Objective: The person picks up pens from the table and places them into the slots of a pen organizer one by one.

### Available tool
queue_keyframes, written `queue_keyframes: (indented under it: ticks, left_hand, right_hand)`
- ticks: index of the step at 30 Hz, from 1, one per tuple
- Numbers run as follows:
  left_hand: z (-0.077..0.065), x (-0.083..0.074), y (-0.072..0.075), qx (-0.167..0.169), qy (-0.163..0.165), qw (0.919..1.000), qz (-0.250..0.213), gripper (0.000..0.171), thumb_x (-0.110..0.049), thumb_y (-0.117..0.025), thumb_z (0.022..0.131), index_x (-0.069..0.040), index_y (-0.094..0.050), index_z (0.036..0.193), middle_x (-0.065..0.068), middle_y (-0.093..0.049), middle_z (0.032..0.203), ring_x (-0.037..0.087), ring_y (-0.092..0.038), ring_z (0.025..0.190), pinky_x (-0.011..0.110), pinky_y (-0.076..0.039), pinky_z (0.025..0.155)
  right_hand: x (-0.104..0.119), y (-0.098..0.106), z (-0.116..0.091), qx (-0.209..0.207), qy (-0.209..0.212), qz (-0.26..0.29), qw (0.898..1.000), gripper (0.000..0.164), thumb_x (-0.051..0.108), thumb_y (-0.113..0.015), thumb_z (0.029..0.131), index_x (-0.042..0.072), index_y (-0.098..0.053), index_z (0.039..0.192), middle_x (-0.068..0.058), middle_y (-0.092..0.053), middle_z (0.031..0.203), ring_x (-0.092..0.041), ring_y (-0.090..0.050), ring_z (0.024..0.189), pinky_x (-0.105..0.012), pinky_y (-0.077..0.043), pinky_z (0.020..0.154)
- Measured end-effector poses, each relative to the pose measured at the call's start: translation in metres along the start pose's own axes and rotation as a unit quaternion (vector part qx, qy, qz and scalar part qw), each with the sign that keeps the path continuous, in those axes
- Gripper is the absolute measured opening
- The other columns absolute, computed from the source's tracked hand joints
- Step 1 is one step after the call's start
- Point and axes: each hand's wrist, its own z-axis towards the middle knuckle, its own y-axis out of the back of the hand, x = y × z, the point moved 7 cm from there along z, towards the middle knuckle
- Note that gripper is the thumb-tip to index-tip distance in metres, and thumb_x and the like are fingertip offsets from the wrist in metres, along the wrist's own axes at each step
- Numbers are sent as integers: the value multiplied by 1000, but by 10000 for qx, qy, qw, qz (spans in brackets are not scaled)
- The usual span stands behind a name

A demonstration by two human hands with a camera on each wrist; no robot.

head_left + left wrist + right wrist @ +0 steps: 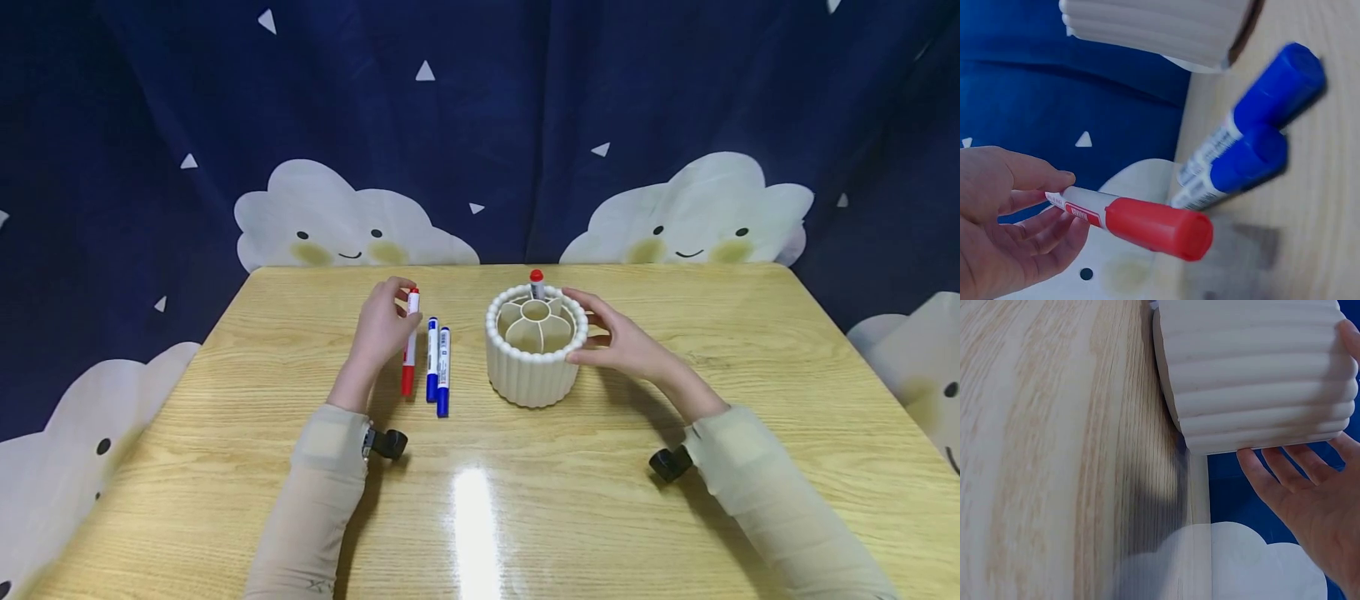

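Observation:
My left hand [384,323] pinches a red marker [409,354] between thumb and fingers. In the left wrist view its red cap [1154,226] points away from the hand, over a shadow on the table. Two blue markers lie side by side just right of it, one [432,358] slightly farther back than the other [444,371]. My right hand [618,337] holds the right side of a cream, ribbed pen holder [532,379], thumb at the near rim and fingers spread along the wall. Another red-tipped marker [537,285] stands in the holder's back compartment.
The pen holder's inside has several compartments around a round middle one. All stands on a wooden table [570,500], with a bright light reflection near its front. Behind hangs a dark blue curtain [495,125] with clouds and triangles.

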Motion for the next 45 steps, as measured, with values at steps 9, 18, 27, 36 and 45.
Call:
queue_keyframes:
  ticks: [9, 18, 27, 36, 45]
  left_hand:
    - [3, -26, 15, -469, -366, 9970, -489, 42, -7, -64, 80, -7, -50, 119, 12, -53, 104, 24, -57, 84, 33, -49, 67]
    - [10, -58, 25, -949, -888, 9852, -1121, 41, -5, -66, 79, -5, -49, 116, 13, -54, 104, 24, -58, 85, 32, -50, 70]
    - [16, -90, 32, -1381, -1330, 9659, -1738, 40, 1, -64, 78, -2, -48, 114, 14, -52, 103, 23, -57, 83, 34, -53, 74]
    - [16, -109, 40, -1690, -1657, 9557, -1749, 41, -2, -66, 79, -4, -46, 115, 11, -51, 104, 16, -56, 81, 22, -53, 67]
    - [16, -126, 38, -1716, -1811, 9479, -1979, 39, -2, -66, 79, -3, -46, 113, 12, -52, 103, 17, -57, 80, 22, -52, 67]
  right_hand:
    - [0, 0, 0, 2, -48, 6, 10000, 84, 8, -72, 76, 17, -23, 144, -7, -31, 142, -26, -38, 123, -45, -42, 94]
    - [-2, 0, 1, 4, -29, -6, 10000, 84, 8, -72, 76, 18, -23, 144, -6, -31, 142, -25, -38, 123, -45, -41, 95]
    - [-2, 0, 0, -24, -7, 45, 10000, 85, 8, -71, 76, 19, -22, 144, -5, -30, 143, -26, -37, 124, -40, -42, 95]
    - [-2, 0, 1, 10, -55, 124, 9999, 85, 7, -71, 76, 16, -21, 145, -4, -30, 144, -25, -36, 125, -30, -43, 94]
    - [0, -1, 0, 45, -30, 186, 9998, 85, 6, -70, 77, 12, -20, 145, -7, -29, 144, -26, -36, 125, -34, -43, 94]
